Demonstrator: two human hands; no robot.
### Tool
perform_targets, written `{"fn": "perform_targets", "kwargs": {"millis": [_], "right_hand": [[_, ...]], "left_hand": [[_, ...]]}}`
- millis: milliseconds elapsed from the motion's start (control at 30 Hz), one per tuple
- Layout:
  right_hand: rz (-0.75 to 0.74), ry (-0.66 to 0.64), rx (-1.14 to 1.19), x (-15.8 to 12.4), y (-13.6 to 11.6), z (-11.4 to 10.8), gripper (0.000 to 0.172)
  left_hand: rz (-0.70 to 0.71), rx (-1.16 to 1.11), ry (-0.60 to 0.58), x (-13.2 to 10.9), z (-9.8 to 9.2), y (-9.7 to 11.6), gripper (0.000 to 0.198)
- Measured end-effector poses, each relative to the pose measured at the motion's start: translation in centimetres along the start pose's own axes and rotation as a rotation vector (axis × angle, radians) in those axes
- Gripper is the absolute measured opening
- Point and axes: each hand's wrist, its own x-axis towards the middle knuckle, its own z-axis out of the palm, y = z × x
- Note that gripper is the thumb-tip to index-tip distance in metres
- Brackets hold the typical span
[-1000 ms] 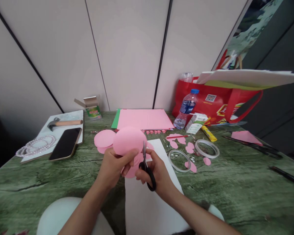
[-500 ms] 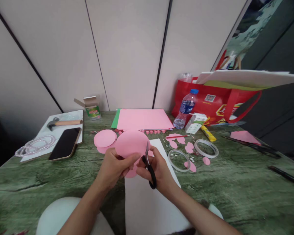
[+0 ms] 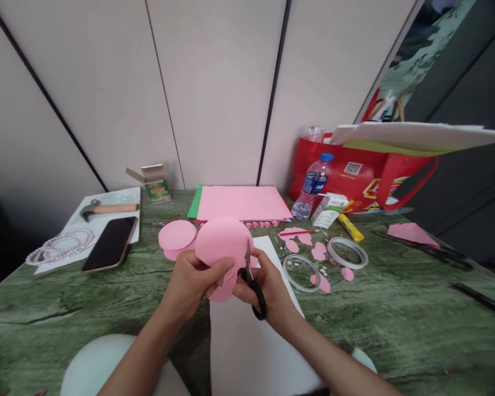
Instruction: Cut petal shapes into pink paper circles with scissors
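Observation:
A round piece of pink paper [image 3: 220, 239] is pinched between the thumb and fingers of my left hand [image 3: 198, 280]. My right hand [image 3: 268, 286] is closed on black-handled scissors [image 3: 256, 291], their blades pointing up along the paper's right edge. I cannot make out whether the blades grip the paper. Below the held paper another pink round [image 3: 221, 291] shows, partly hidden by my hands. A white sheet [image 3: 247, 352] lies on the table beneath. Left of my hands sits a small stack of pink paper circles [image 3: 176, 235].
Pink sheets [image 3: 241, 202] lie at the back, with small pink rolls before them. Tape rolls [image 3: 347, 253], pink scraps [image 3: 301, 235], a glue stick [image 3: 350, 227] and a water bottle [image 3: 313, 187] stand or lie right. A phone [image 3: 110, 243] and a hammer [image 3: 109, 209] are left.
The held paper has turned slightly to face me more and shifted a little. The scissors stay at its right edge, with the right thumb and handles moved slightly.

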Motion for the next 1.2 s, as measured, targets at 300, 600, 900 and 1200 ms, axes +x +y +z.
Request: {"fn": "perform_targets", "kwargs": {"millis": [300,600,900,1200], "right_hand": [[0.082,0.088,-0.101,0.14,0.19,0.13,0.05],[0.052,0.056,-0.146,-0.12,0.63,0.24,0.047],[-0.003,0.046,-0.102,0.15,0.38,0.15,0.055],[0.015,0.05,-0.109,0.11,0.18,0.12,0.057]], "left_hand": [[0.024,-0.084,-0.032,0.05,-0.08,0.13,0.027],[-0.014,-0.026,-0.056,-0.18,0.12,-0.02,0.034],[-0.03,0.105,0.008,-0.12,0.07,-0.12,0.033],[-0.065,0.079,-0.018,-0.15,0.0,0.11,0.033]]}}
